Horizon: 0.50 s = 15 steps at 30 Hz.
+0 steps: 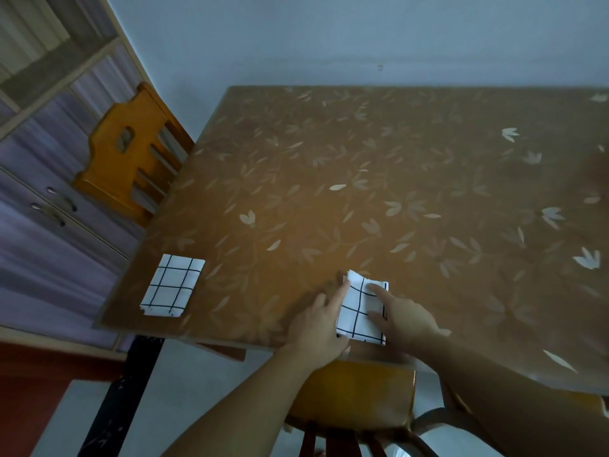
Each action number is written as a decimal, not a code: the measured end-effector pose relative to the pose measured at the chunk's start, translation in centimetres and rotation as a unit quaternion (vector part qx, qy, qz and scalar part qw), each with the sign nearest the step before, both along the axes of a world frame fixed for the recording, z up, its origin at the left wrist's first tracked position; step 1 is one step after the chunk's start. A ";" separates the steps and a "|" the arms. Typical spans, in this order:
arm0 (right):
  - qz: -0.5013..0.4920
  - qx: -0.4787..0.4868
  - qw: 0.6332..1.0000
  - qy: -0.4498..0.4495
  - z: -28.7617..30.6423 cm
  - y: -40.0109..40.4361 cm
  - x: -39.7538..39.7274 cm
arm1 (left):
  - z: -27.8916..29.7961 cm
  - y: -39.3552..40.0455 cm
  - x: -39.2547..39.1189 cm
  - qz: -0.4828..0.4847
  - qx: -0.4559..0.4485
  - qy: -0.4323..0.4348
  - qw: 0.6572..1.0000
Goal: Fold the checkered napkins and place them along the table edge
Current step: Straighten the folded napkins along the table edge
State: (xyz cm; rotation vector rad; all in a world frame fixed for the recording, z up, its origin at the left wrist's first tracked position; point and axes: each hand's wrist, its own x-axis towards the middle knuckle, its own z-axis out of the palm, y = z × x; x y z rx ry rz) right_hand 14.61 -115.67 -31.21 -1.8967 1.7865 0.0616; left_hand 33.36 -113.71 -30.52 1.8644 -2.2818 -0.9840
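Tabletop [379,179], near edge: 2 folded checkered napkins. Left napkin [171,285] lies apart, untouched. Right napkin [357,316] is pressed flat by left hand [318,328] and right hand [407,316], fingers extended.

Desk [379,179] w/ leaf-print cover is carrying 2 folded checkered napkins: one [171,285] at 8 o'clock corner, other [359,319] at 6 o'clock edge.

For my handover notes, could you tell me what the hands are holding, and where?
Nothing is gripped: both hands press straight fingers on the folded napkin, left at its left edge, right on its top.
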 end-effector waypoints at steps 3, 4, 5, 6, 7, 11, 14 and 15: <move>0.017 -0.008 1.000 0.023 -0.1 0.0 0.4 | -0.7 -0.2 0.1 0.037 0.012 0.017 0.999; 0.016 -0.012 0.999 0.026 -0.2 0.0 0.6 | -0.7 -0.2 0.0 0.052 0.008 0.026 0.998; 0.010 -0.020 0.999 0.023 -0.3 0.0 0.9 | -0.6 -0.3 -0.1 0.068 0.001 0.034 0.997; 0.001 -0.027 0.999 0.019 -0.4 0.1 1.1 | -0.5 -0.3 -0.1 0.085 -0.008 0.036 0.996; -0.013 -0.035 0.999 0.014 -0.5 0.3 1.4 | -0.5 -0.3 -0.1 0.101 -0.015 0.034 0.994; -0.084 -0.043 0.995 -0.022 -0.6 1.1 2.0 | -0.5 0.0 -0.1 0.128 -0.023 0.021 0.991; -0.116 -0.047 0.991 -0.046 0.3 1.6 2.1 | 0.0 0.2 0.1 0.131 -0.039 0.033 0.990; -0.120 -0.052 0.990 -0.049 0.8 1.7 2.0 | 0.3 0.3 0.3 0.125 -0.049 0.028 0.991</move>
